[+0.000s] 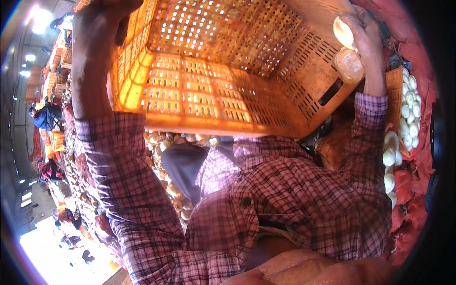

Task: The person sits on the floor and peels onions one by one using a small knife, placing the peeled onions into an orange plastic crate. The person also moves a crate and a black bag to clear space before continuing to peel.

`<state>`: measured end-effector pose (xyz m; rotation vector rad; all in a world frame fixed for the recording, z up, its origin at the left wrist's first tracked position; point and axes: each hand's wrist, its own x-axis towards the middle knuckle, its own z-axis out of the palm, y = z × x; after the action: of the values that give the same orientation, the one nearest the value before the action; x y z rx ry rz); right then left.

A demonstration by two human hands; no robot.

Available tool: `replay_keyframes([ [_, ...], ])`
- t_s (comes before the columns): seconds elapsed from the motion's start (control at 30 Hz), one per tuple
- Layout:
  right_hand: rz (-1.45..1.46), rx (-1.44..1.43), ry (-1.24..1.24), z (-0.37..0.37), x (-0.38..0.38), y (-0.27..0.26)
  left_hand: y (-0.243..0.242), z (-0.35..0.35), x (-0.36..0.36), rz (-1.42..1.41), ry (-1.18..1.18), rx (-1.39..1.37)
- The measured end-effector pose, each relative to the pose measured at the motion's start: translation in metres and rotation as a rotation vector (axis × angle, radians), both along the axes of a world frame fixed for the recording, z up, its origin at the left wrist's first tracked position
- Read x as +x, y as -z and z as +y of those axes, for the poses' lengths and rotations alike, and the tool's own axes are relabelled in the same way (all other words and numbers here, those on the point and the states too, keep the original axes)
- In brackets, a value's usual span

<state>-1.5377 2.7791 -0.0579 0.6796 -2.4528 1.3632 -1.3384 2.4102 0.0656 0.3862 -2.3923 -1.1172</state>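
Note:
A large orange plastic crate (213,124) with slotted walls is tilted in front of me, its open side facing me. No onions show on the visible inner walls. At the upper left, my left hand (110,16) grips the crate's edge; its fingers are dark and partly cut off by the frame. My right hand (365,34) is over the crate's right end, closed around a pale onion (343,32). Just below that onion, a round, pale, glossy object (349,66) lies against my hand and the crate rim; I cannot tell exactly what it is.
Onions (174,192) lie around my bent leg. At right, peeled white onions (409,107) fill another orange container (393,99), with more beside red mesh-like material (416,192). Seated people (48,115), stacked orange crates (56,140) and scattered onions are at far left.

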Motion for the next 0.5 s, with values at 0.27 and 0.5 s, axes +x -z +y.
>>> replay_keyframes([
  [0.27, 0.015, 0.019, 0.034, -0.008, 0.01, -0.003, 0.026, 0.006, 0.011, 0.211, -0.003, -0.03],
  [0.5, 0.1, -0.077, 0.123, -0.003, 0.03, -0.003, 0.049, -0.024, 0.016, 0.04, -0.047, -0.206],
])
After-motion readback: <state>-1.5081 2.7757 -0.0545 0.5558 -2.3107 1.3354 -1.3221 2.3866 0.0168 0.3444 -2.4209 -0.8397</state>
